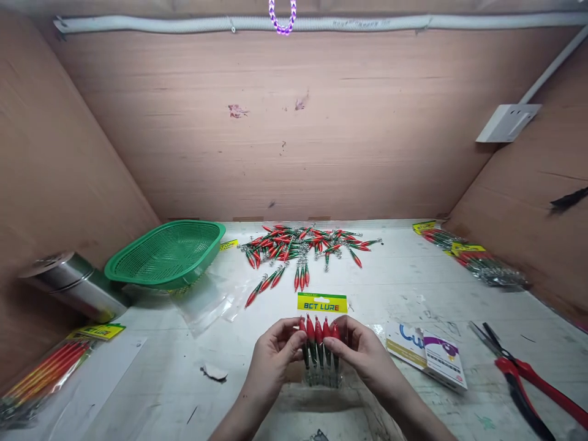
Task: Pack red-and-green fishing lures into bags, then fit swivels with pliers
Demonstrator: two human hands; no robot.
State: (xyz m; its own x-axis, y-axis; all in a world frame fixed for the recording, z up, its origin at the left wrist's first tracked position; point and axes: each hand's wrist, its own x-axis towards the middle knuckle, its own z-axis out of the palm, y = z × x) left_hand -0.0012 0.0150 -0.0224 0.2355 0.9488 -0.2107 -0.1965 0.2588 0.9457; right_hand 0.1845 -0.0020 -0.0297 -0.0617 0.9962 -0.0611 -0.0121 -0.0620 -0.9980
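Side by side, several red and dark green fishing lures (318,335) stand in a row between my two hands, red noses pointing away from me. Fingers and thumb of my left hand (274,355) are closed on the left end of the row. My right hand (362,352) pinches the right end. Around the hook ends near me is something clear; whether it is a bag or hook covers I cannot tell. Just beyond the noses is a yellow and green "BCT LURE" header card (322,303). A loose pile of similar lures (298,242) lies farther back.
On the left are a green basket (168,254), clear plastic bags (202,306), a steel flask (76,285) and packed orange lures (50,373). On the right sit a small box (427,355), red-handled pliers (514,364) and packed lures (482,260). Wooden walls (294,128) enclose the table.
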